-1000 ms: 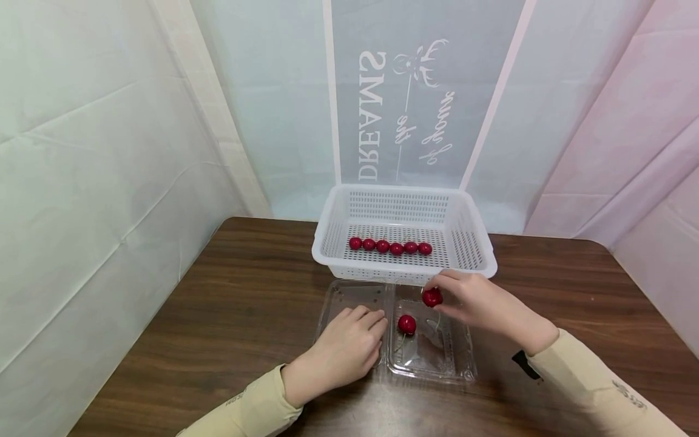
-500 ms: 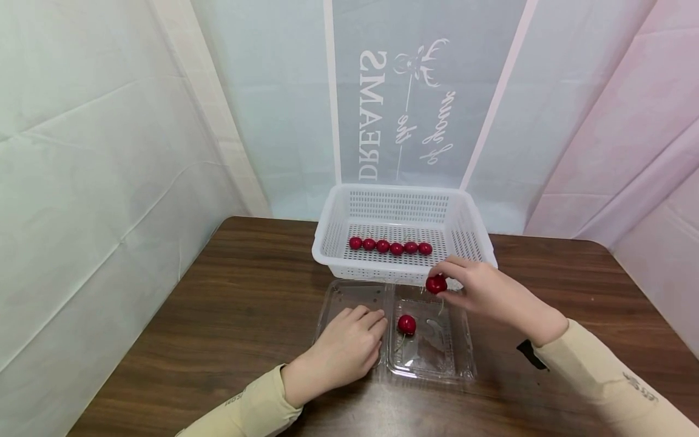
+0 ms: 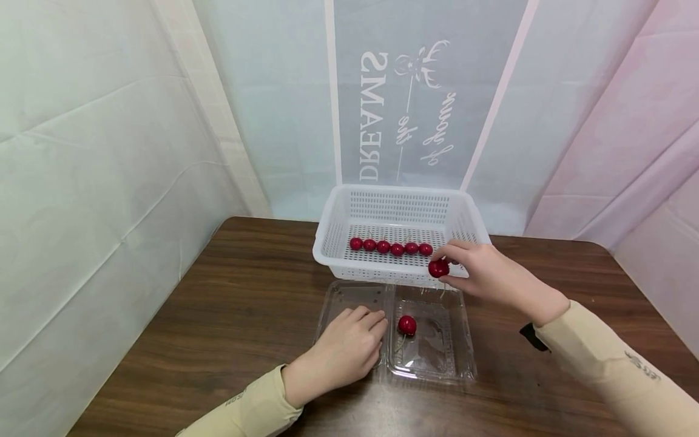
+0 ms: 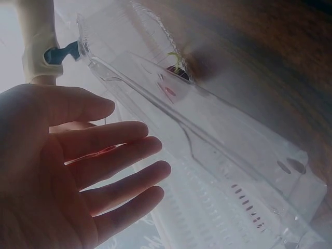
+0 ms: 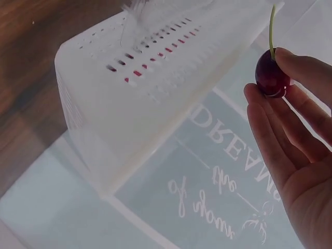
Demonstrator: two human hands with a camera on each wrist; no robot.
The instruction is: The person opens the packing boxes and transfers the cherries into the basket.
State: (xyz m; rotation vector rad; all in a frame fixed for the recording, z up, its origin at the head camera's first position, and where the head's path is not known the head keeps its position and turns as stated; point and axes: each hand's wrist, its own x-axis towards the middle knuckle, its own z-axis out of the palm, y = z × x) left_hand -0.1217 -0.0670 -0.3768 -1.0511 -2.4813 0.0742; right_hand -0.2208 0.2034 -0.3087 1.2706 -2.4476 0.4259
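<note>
Between thumb and fingertips, my right hand (image 3: pixel 483 273) pinches a dark red cherry (image 3: pixel 438 268) by its body, over the near right rim of the white basket (image 3: pixel 322 258). In the right wrist view, the pinched cherry (image 5: pixel 272 75) shows a green stem. A row of several cherries (image 3: pixel 383 247) lies on the basket floor. One more cherry (image 3: pixel 406 325) with its stem sits in the right half of the clear plastic clamshell box (image 3: pixel 459 364). Over the clamshell's left half lies my left hand (image 3: pixel 349 346); in the left wrist view its fingers (image 4: pixel 124 199) are extended, holding nothing.
The clamshell lies opened flat directly in front of the basket on the dark wooden table (image 3: pixel 240 303). Behind the basket hangs a pale curtain (image 3: pixel 415 121) with mirrored lettering. White fabric (image 3: pixel 109 182) hangs along the left side.
My right hand has carried the pinched cherry away from over the clamshell, up and forward to the basket's near rim. My left hand has stayed in place.
</note>
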